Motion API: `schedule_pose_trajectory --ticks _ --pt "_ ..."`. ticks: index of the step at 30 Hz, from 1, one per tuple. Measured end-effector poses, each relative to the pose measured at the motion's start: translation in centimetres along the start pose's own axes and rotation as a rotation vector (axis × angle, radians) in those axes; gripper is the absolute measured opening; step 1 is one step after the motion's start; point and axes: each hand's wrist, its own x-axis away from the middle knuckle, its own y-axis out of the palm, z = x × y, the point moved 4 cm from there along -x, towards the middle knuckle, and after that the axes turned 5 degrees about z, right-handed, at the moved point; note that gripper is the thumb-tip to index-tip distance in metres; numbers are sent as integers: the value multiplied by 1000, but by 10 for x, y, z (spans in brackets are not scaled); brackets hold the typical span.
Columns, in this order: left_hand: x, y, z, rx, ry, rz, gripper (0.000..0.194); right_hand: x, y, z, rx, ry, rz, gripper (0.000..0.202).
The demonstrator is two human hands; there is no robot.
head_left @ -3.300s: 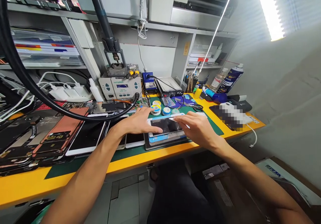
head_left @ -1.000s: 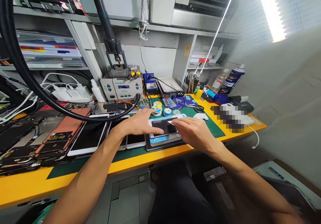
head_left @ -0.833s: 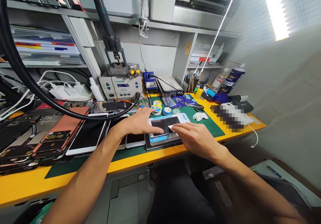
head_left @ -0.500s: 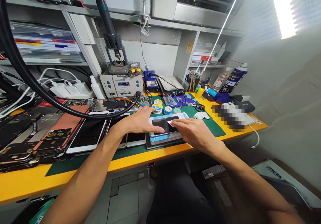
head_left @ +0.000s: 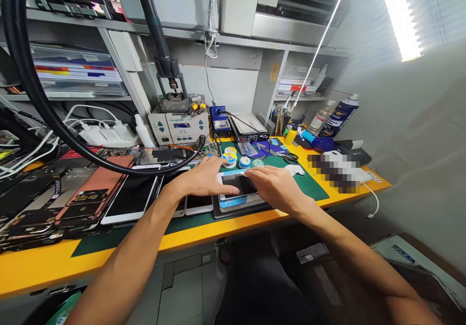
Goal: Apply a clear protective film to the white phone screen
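A white-framed phone with a dark screen [head_left: 244, 184] lies on a blue and clear plate, over a dark mat near the table's front edge. My left hand [head_left: 207, 177] is spread at its left end, thumb resting on the screen and fingers beyond the far edge. From the right, my right hand [head_left: 273, 184] reaches over the phone with its fingers together at the screen. Something small and white shows at its fingertips, too hidden to make out. Solder spools [head_left: 229, 158] stand just behind the phone.
Several phones [head_left: 131, 194] lie in a row to the left. A rework station [head_left: 180, 127] stands behind, with a black hose [head_left: 83, 155] arching across. Scissors [head_left: 289, 158], a crumpled tissue [head_left: 295, 170] and a spray can [head_left: 339, 116] are to the right.
My right hand has shifted slightly left and away from me over the screen, and less of the white piece at its fingertips shows. My left hand keeps its place on the phone.
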Motion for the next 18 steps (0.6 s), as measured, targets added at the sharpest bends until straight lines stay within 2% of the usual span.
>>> schedule_pose_trajectory --ticks 4,9,12,18 --pt "5 -6 -1 -11 15 -37 120 14 -12 -6 -76 -73 102 25" --pt "11 -12 -4 -33 28 -80 125 19 -15 -24 -172 -192 115 30" --pt "12 -14 -3 -40 23 -80 124 12 -12 -29 -157 -189 78 32" --pt "12 -20 0 -35 26 -69 108 -3 -4 -33 -141 -197 -17 33"
